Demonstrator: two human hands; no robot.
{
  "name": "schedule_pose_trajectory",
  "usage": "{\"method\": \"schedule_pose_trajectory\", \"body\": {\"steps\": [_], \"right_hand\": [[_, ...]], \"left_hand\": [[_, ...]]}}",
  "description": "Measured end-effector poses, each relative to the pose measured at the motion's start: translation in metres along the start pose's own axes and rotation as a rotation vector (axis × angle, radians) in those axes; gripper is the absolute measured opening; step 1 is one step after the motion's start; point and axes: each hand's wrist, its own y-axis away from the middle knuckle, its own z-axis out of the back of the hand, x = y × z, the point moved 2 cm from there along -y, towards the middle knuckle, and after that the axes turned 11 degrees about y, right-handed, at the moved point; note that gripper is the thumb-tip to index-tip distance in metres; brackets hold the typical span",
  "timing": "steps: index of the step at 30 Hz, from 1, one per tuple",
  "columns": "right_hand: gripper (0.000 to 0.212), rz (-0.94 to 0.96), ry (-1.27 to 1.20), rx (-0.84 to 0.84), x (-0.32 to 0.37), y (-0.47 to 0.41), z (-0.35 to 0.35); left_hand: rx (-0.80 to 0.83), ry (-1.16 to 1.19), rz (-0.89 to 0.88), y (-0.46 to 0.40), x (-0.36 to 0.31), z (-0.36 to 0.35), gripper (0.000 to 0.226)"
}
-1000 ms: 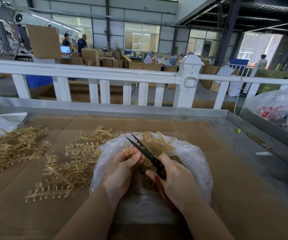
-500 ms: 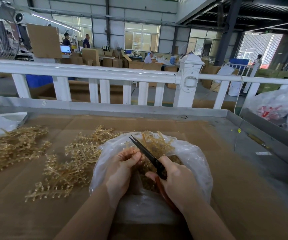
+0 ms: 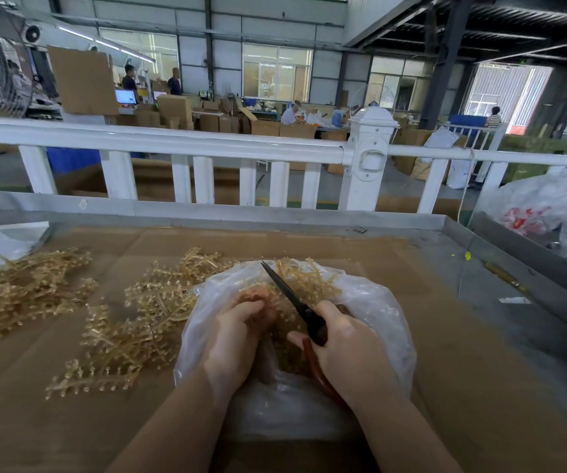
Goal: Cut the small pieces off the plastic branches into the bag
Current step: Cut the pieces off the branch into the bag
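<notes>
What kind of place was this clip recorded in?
Most likely a factory or packing workshop floor: stacked cardboard boxes and workers at benches beyond a white railing, plus piles of plastic branches on a cardboard-lined metal worktable.

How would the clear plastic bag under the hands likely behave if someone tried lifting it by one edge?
The clear plastic bag would probably sag and fold, since its thin film already lies crumpled. It looks light, though the cut golden plastic pieces heaped inside would likely slide toward the low side. The open mouth could spill them.
</notes>
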Motion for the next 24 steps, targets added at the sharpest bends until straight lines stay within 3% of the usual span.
{"method": "schedule_pose_trajectory", "body": {"steps": [4, 11, 15, 20, 24], "right_hand": [[0.034, -0.043, -0.032, -0.049, 0.007, -0.006, 0.000], [0.039, -0.032, -0.033, -0.128, 0.010, 0.003, -0.014], [0.041, -0.052, -0.043, -0.200, 0.010, 0.006, -0.015], [0.042, -0.067, -0.040, -0.168, 0.008, 0.008, -0.016], [0.042, -0.082, -0.049, -0.179, 0.008, 0.008, -0.014]], "left_hand": [[-0.019, -0.085, -0.021, -0.002, 0.002, 0.000, 0.020], [0.038, -0.082, -0.073, -0.003, 0.001, 0.007, 0.030], [0.031, -0.063, -0.148, -0.003, 0.001, 0.008, 0.013], [0.098, -0.065, -0.128, -0.003, 0.001, 0.008, 0.013], [0.096, -0.097, -0.122, -0.001, -0.001, 0.006, 0.028]]}}
